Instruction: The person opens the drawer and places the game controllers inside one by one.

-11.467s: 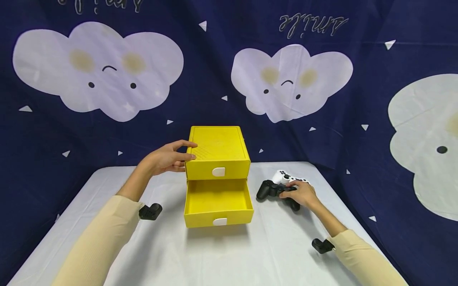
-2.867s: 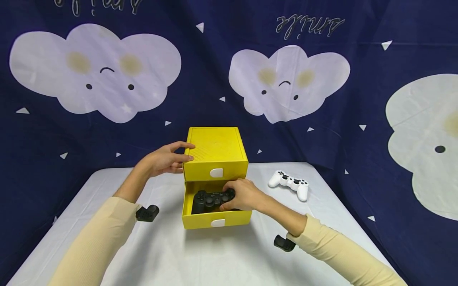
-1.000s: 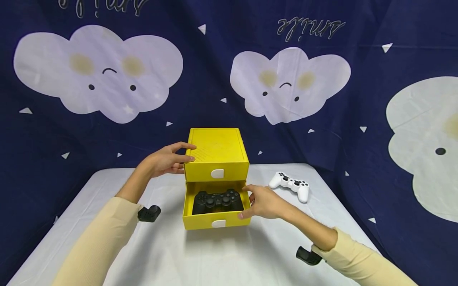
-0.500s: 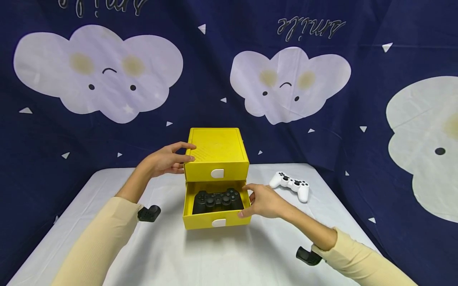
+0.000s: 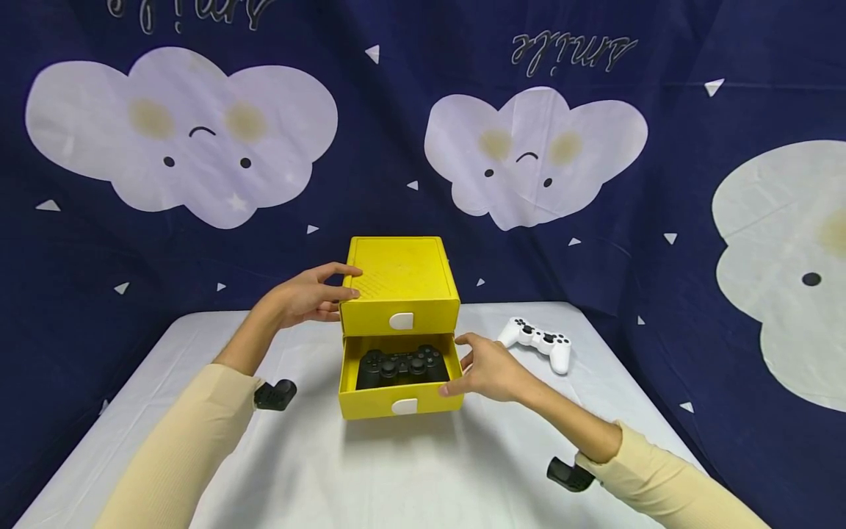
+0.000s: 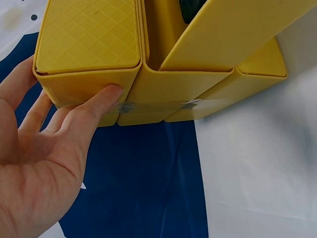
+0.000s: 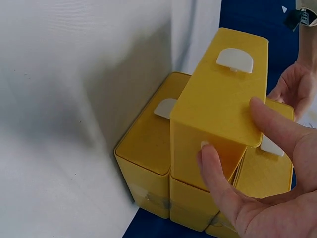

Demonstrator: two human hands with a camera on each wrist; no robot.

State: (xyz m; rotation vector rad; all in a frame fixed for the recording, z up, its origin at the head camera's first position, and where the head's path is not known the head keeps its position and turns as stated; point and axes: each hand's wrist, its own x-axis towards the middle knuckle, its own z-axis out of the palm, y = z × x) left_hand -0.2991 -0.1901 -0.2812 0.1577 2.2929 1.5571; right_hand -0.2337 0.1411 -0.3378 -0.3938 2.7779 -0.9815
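A yellow drawer cabinet [image 5: 402, 269] stands on the table, its middle drawer [image 5: 373, 404] pulled out toward me. Inside that drawer lies a black game controller [image 5: 402, 367]. My left hand [image 5: 305, 295] rests on the cabinet's upper left edge, some fingers on the top and one against the side wall [image 6: 89, 91]. At the drawer's front right corner, my right hand [image 5: 492, 369] holds on, thumb on the front face and index finger on the side wall, as the right wrist view shows. Beyond the right hand lies a white game controller [image 5: 537, 342].
A white cloth [image 5: 396, 477] covers the table. A dark blue curtain [image 5: 383, 147] with clouds hangs close behind the cabinet. In the right wrist view, the bottom drawer [image 7: 148, 134] sits pushed in beneath the open one. White handles [image 7: 235, 59] project from the drawer fronts.
The black controller went from the right of the table into the drawer. The right hand then let go of it and moved to the drawer's corner; the drawer has since slid in slightly.
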